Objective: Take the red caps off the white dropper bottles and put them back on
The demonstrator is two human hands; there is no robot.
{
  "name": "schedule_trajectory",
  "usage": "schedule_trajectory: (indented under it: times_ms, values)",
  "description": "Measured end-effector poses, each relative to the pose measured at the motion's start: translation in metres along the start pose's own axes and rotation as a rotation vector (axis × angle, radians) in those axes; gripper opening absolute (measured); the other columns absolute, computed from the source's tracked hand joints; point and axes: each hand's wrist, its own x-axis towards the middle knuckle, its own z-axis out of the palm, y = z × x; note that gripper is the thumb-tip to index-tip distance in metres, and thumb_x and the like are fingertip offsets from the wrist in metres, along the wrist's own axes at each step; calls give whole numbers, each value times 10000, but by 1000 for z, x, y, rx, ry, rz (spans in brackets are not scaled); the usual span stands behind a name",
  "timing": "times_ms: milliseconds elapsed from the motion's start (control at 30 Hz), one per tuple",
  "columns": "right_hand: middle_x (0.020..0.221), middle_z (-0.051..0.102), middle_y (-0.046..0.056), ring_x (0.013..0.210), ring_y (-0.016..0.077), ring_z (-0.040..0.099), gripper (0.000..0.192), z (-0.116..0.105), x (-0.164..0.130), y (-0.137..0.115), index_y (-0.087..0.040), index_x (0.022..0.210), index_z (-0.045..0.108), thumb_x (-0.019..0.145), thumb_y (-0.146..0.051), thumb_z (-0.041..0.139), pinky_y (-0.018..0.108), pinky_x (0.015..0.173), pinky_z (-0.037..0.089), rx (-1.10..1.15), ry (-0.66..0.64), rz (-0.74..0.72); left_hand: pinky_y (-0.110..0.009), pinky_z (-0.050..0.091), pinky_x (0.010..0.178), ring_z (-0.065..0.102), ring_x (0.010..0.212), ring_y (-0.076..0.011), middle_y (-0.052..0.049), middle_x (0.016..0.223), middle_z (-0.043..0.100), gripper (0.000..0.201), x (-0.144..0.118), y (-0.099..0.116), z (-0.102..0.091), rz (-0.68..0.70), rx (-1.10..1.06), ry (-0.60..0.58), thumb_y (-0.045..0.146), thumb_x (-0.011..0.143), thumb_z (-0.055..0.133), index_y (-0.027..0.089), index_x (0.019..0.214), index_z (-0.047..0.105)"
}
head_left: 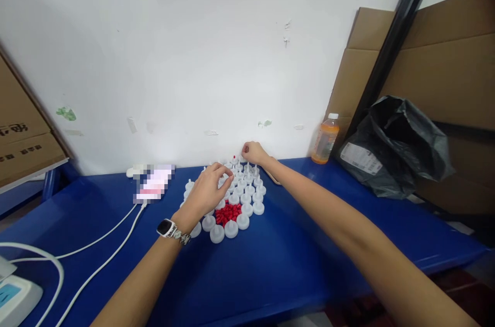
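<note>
Many white nozzle caps [231, 229] stand upright, packed closely together on the blue table. Among them lies a heap of small red tips [228, 212]. One red tip [234, 157] sits on top of a nozzle at the back. My left hand [211, 187] hovers over the left part of the group, fingers curved, with a small gap between thumb and forefinger and nothing visible in it. At the back right edge of the group is my right hand [254, 153], its fingers curled together beside a white cap; whatever they pinch is hidden.
A phone with a pixelated screen [157, 182] lies at the left, a white cable [112, 252] running from it. An orange drink bottle [325, 140] and a dark plastic bag [398, 151] stand at the right. Behind the table rises a white wall [216, 59]; cardboard [444, 64] is at the right.
</note>
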Motion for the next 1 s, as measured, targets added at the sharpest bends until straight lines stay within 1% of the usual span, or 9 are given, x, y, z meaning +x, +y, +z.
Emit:
schedule_trajectory:
  times_ms: [133, 200, 233, 300, 400, 667, 833, 933, 1000]
  values:
    - [848, 742, 48, 700, 128, 638, 97, -13, -44, -15, -172, 880, 633, 819, -190, 559, 229, 664, 471, 175, 49, -45, -379, 514, 828, 608, 1016, -220, -70, 1171, 585, 292, -12, -4, -1, -17, -74, 99, 420, 982, 457, 243, 1177, 582]
    - [780, 732, 41, 648, 129, 617, 76, -12, -75, -25, -183, 848, 586, 826, -255, 582, 245, 627, 463, 575, 51, -59, -354, 526, 796, 609, 1027, -215, -83, 1221, 568, 354, -16, -5, -1, 0, -116, 130, 422, 971, 487, 240, 1272, 528]
    - [754, 725, 35, 628, 127, 601, 120, -10, -90, -30, -189, 822, 567, 812, -298, 616, 252, 618, 455, 721, 29, -62, -346, 528, 790, 610, 1032, -212, -87, 1250, 563, 388, -17, -4, -1, 13, -136, 138, 426, 965, 501, 239, 1306, 503]
    - [718, 711, 21, 584, 119, 559, 215, -3, -117, -40, -198, 798, 541, 773, -367, 673, 255, 587, 424, 939, -13, -21, -340, 527, 792, 618, 1021, -206, -85, 1273, 574, 410, -18, -2, 0, 37, -173, 121, 438, 960, 516, 236, 1317, 491]
    - [677, 686, 3, 572, 115, 533, 286, 5, -141, -51, -200, 786, 543, 731, -419, 718, 258, 580, 395, 1081, -20, 28, -331, 519, 792, 626, 966, -194, -65, 1183, 635, 357, -19, 2, 0, 66, -227, 50, 448, 969, 507, 224, 1245, 546]
    - [584, 621, -35, 539, 105, 496, 377, 0, -153, -59, -205, 772, 545, 687, -471, 798, 258, 566, 360, 1148, -13, 2, -303, 487, 753, 613, 864, -173, -31, 955, 659, 335, -21, 11, -4, 74, -263, 26, 450, 1006, 429, 220, 1208, 567]
    - [544, 560, -53, 512, 85, 427, 412, -3, -154, -64, -202, 708, 529, 635, -450, 850, 245, 529, 304, 1303, -63, 61, -286, 479, 731, 596, 806, -153, -25, 958, 622, 435, -21, 9, -3, 115, -299, 23, 450, 948, 558, 237, 1322, 496]
    - [526, 529, -62, 498, 78, 380, 415, -6, -154, -66, -205, 684, 505, 632, -414, 860, 241, 514, 270, 1369, -96, 69, -274, 465, 732, 574, 769, -136, -10, 910, 608, 380, -20, 8, -6, 158, -324, 21, 415, 951, 560, 239, 1285, 522]
    - [514, 518, -67, 497, 78, 376, 420, -6, -155, -68, -210, 683, 491, 638, -408, 858, 239, 517, 268, 1388, -83, 49, -268, 452, 712, 557, 738, -134, 5, 835, 593, 357, -20, 9, -8, 142, -353, 30, 420, 946, 565, 228, 1247, 542]
